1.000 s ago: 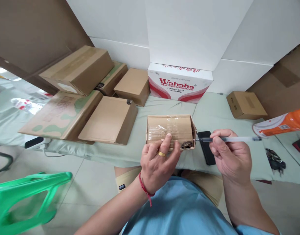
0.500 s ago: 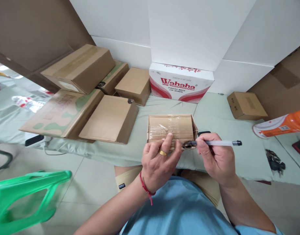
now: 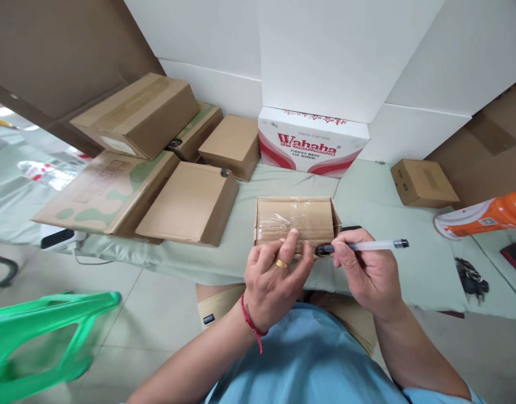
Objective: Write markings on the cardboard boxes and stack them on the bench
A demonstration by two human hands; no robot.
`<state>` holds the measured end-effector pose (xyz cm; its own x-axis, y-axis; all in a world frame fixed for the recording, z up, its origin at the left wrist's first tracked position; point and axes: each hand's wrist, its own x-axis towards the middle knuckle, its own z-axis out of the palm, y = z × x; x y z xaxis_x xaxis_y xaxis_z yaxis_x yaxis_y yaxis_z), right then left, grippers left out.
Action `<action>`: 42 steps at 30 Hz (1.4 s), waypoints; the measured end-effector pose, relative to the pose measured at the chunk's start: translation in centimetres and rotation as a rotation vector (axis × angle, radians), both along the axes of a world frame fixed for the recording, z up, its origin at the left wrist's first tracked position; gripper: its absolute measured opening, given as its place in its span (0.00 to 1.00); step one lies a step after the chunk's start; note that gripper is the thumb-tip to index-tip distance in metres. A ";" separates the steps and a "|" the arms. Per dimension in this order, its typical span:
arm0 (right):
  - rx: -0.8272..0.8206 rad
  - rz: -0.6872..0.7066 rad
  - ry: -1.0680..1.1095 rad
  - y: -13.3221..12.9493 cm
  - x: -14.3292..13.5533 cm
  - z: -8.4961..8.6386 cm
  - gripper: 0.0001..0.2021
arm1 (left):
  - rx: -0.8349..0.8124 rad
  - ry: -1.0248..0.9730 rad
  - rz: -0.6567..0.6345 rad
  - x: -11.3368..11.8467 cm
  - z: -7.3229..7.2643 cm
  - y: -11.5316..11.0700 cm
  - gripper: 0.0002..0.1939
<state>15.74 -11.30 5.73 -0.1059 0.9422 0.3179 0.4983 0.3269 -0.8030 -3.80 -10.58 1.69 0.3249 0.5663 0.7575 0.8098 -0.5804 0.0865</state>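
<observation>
A small cardboard box [image 3: 295, 216] with clear tape across its top lies on the cloth-covered table in front of me. My left hand [image 3: 279, 275], with a gold ring and a red cord at the wrist, rests on the box's near edge, fingers spread and pressing on it. My right hand [image 3: 369, 272] grips a pen [image 3: 378, 245] between thumb and fingers. The pen's tip end touches a dark scribbled patch [image 3: 324, 249] at the box's near right corner. Part of a black object [image 3: 351, 228] shows behind my right hand.
Several cardboard boxes [image 3: 190, 199] stand at the left, some stacked. A white and red Wahaha box [image 3: 312, 143] is at the back. At the right are a small box [image 3: 426, 182], an orange bottle [image 3: 489, 215] and keys [image 3: 471, 278]. A green stool [image 3: 51, 314] stands lower left.
My right hand has moved slightly left with the pen, along the box's near right corner. My left hand stays on the box.
</observation>
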 end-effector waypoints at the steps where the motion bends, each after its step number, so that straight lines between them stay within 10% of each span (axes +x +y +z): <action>1: -0.013 0.013 0.004 -0.1 0.0 0.0 0.05 | 0.002 -0.004 -0.002 0.0 0.0 0.0 0.12; 21: 0.091 -0.161 -0.116 -0.5 1.6 0.4 0.10 | -0.008 0.007 0.007 0.0 0.1 -0.3 0.11; 31: -0.247 -0.088 0.252 0.2 1.5 0.5 0.17 | -0.001 -0.015 0.000 0.0 -0.6 -1.0 0.14; 42: -0.387 0.050 0.196 1.6 0.7 1.4 0.20 | 0.004 -0.026 -0.008 0.0 -0.5 -1.4 0.13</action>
